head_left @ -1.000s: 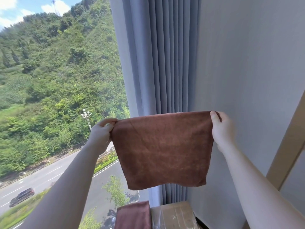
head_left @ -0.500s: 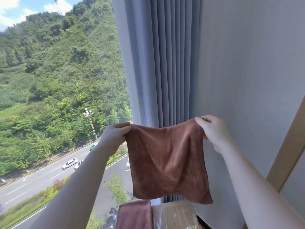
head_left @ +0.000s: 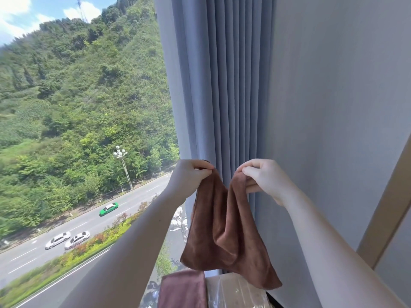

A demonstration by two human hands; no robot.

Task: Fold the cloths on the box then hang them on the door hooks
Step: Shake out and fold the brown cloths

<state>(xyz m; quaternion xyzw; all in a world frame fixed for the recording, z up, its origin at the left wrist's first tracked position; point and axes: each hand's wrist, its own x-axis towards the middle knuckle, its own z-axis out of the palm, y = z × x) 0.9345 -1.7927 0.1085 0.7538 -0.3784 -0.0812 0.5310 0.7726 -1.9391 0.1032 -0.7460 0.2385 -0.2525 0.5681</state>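
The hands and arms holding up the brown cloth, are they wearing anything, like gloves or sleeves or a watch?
No gloves. The left hand and the right hand are both bare, and both forearms are bare too, as far down as the picture shows. No sleeve, watch, bracelet or ring is visible. The only mark is a tiny dark speck on the left forearm. Whatever the person wears higher up is out of the picture.

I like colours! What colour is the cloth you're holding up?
Brown, plain with no pattern. The cloth shows best in the head view.
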